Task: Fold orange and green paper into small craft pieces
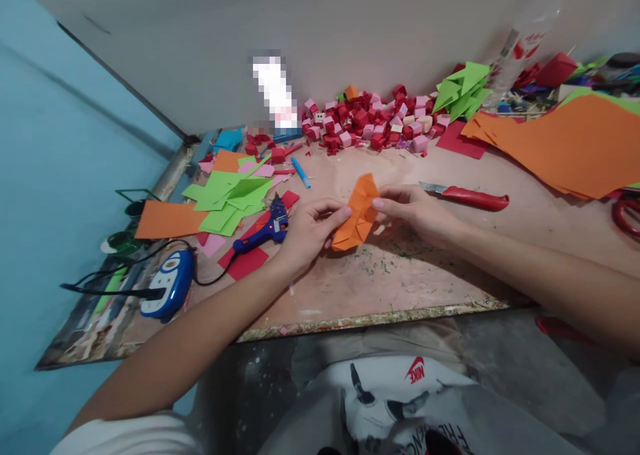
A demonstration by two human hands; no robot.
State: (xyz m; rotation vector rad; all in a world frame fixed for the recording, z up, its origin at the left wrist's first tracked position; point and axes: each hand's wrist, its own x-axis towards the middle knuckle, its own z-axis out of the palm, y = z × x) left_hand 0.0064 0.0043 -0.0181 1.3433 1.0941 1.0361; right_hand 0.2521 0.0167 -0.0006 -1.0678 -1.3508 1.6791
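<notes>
Between my two hands, just above the table, is a creased orange piece of folded paper. My left hand pinches its left edge between thumb and fingers. On the opposite side, my right hand grips the upper right edge the same way. Fold lines cross the paper, and its underside is hidden. Left of my left hand lies a blue glue gun, its cord running to a blue and white power strip. A knife with a red handle rests beyond my right forearm.
Small red and pink paper cubes are heaped along the wall. Green paper sheets lie at left, large orange sheets at right. A clear bottle stands at the back, red-handled scissors at the right edge. A blue marker lies behind my hands.
</notes>
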